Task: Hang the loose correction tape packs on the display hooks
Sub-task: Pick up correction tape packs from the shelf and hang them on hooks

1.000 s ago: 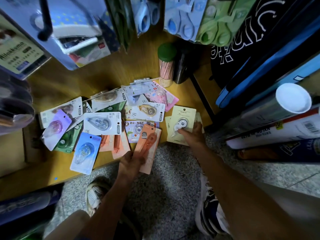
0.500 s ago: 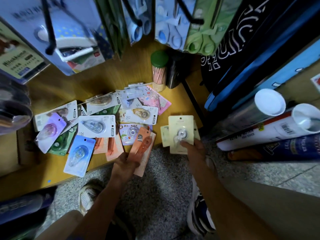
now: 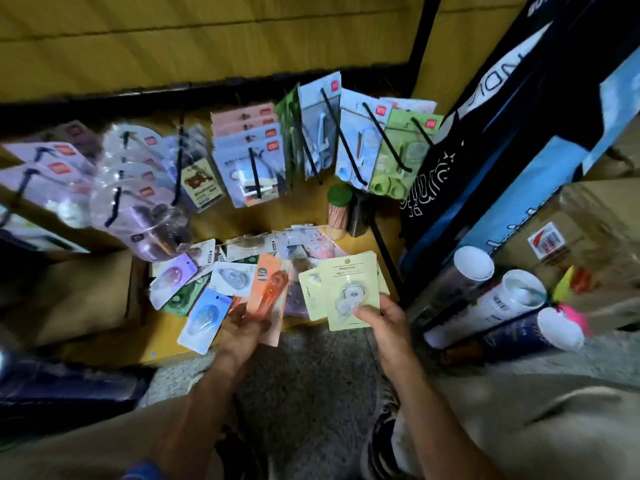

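Your right hand (image 3: 382, 318) pinches the pale yellow carded tape pack (image 3: 349, 289), left hand (image 3: 242, 332) grips the orange one (image 3: 268, 296); light, bendy cards, so hold near the hang-hole.

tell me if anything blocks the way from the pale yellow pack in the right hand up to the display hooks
Nothing visible does. The right hand holds the pale yellow pack above the loose packs, and open air lies between it and the display hooks, though those hooks already carry hanging packs.

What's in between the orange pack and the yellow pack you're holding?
In the head view, a purple pack lying on the shelf shows between the orange pack and the yellow pack.
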